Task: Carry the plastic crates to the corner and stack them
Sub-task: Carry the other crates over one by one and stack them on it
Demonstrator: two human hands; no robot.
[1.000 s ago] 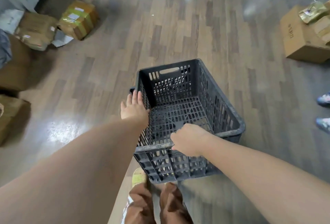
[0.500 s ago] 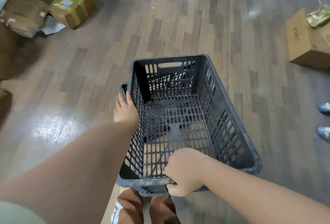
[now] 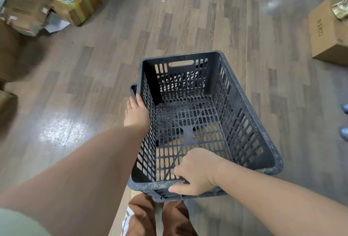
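One dark plastic crate [image 3: 197,119] is in view, with two hands on it: the left hand [image 3: 136,113] and the right hand [image 3: 195,171]. At least three cardboard boxes show clearly: two at the upper left [image 3: 26,11] [image 3: 79,0] and one at the right [image 3: 327,32]. Two shoes [image 3: 345,121] sit at the right edge.

Boxes [image 3: 47,8] far left, crate [image 3: 244,122] centre

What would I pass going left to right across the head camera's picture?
Taped cardboard boxes → left hand → dark plastic crate → cardboard box at the right edge.
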